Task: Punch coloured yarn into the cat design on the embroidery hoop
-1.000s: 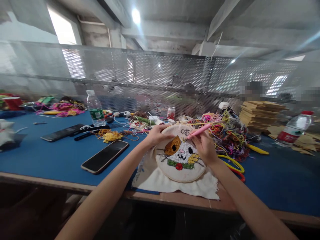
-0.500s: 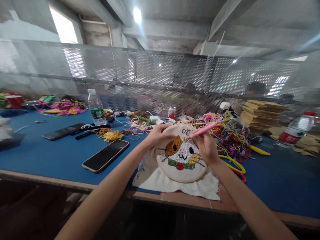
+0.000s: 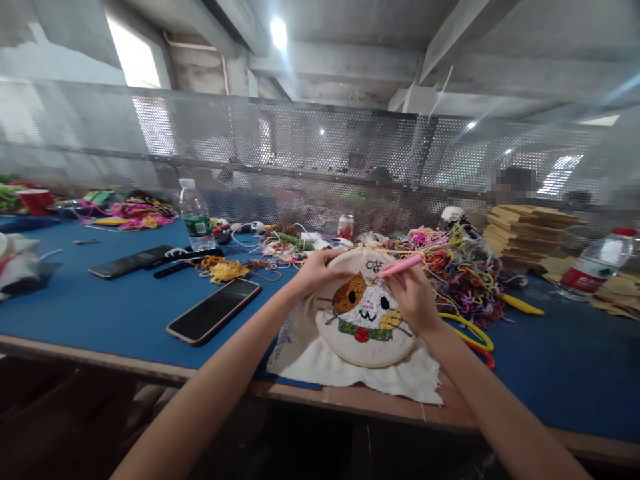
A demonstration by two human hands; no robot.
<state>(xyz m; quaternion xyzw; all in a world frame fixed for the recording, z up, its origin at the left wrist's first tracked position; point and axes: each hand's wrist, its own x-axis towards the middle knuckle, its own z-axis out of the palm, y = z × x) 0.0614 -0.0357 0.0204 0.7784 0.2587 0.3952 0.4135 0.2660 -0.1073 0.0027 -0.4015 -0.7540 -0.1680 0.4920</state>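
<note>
My left hand [image 3: 320, 270] grips the upper left rim of an embroidery hoop [image 3: 345, 357], thumb over the fabric. A cat face [image 3: 367, 297] in orange, white and yellow thread, with a green collar, covers much of the stretched white cloth [image 3: 305, 357], whose loose edges hang over the table's edge. In my right hand [image 3: 413, 293] is a pink punch needle [image 3: 403, 265], its tip end near the top of the cat's head. Fingers hide the exact tip. Drawn dark lettering sits just above the head.
A heap of tangled yarn [image 3: 460, 267] lies right of the hoop, beside yellow and red hoops [image 3: 473, 331]. A phone [image 3: 215, 310], yellow yarn [image 3: 227, 269] and a water bottle [image 3: 195, 217] are at left. Stacked brown envelopes [image 3: 525, 230] and another bottle [image 3: 597, 263] stand at right. Behind rises a perforated metal screen [image 3: 310, 160].
The pink punch needle has tilted slightly and shifted a little with my right hand. My left hand keeps its hold on the hoop. The whole view has moved slightly.
</note>
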